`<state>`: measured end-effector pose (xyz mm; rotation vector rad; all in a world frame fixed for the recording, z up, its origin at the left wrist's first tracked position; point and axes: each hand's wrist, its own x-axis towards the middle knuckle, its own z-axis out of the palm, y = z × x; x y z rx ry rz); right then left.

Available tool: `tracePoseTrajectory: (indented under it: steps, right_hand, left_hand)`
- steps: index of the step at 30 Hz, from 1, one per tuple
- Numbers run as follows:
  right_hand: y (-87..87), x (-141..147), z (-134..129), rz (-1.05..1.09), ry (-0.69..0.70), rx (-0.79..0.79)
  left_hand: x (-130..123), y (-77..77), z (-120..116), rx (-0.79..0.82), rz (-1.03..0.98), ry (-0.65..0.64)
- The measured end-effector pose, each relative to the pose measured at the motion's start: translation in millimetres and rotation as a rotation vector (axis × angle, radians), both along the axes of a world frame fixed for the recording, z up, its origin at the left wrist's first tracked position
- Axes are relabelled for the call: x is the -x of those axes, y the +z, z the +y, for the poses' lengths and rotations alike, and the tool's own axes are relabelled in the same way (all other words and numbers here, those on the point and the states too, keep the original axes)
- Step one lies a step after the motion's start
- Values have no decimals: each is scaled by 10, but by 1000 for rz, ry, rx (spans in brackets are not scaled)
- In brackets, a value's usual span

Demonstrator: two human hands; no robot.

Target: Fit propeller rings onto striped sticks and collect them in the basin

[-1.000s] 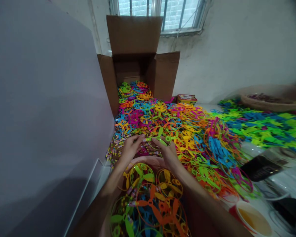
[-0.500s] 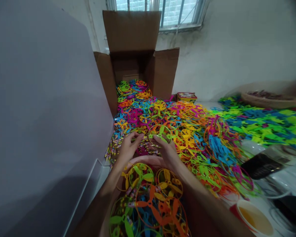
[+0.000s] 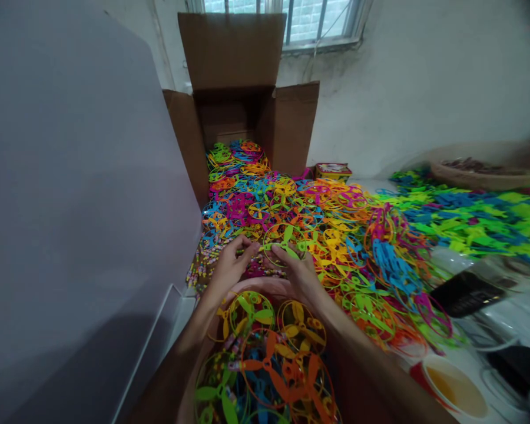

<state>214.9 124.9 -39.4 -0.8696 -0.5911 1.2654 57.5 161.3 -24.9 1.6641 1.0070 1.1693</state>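
Green spinner [image 3: 285,242] | left hand [image 3: 229,268], right hand [image 3: 299,274] holding it | grey panel [image 3: 83,206] close left

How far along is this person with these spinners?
Done: several spinners with beaded sticks lie in the near box. In hand: the left hand holds a stick to a green spinner in the right hand. Remaining: a big heap of loose spinners and a pile of sticks.

My two bare forearms [image 3: 348,335] are long and lean, tapering to narrow wrists, with nothing worn on them that I can see. My left hand [image 3: 230,266] and right hand [image 3: 299,275] are bare as well, with slim, tapering fingers [image 3: 242,244]. Toward the elbows, my arms sink into shadow and blur, too dark to make out.
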Motion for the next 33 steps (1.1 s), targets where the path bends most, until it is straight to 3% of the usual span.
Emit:
tracePoseTrajectory:
  steps: [9,13,17,21,23,25,27,30,33]
  right_hand:
    - [-79,20,20,-10,-2,15]
    - [-119,41,53,-13,28,25]
    - [50,-92,39,-129,93,-48]
    - [267,-455,95,-246,104,-100]
    - [278,-601,181,-520,63,-91]
    - [206,-631,291,-889,76,-64]
    - [82,-535,401,-1145,150,-28]
    - [-124,-268,543,-1339,281,68]
    - [-271,-41,663,-1459,367,174]
  left_hand:
    - [2,41,-38,-98,65,-61]
    - [-50,23,-18,-148,93,-18]
    - [0,105,-4,-148,59,-20]
    - [273,320,-35,27,49,-191]
    - [413,358,9,58,131,-243]
    - [503,282,139,5,274,-133]
    - [530,97,334,-66,479,23]
    - [478,-260,609,-38,698,11]
    - [387,-533,740,15,880,-21]
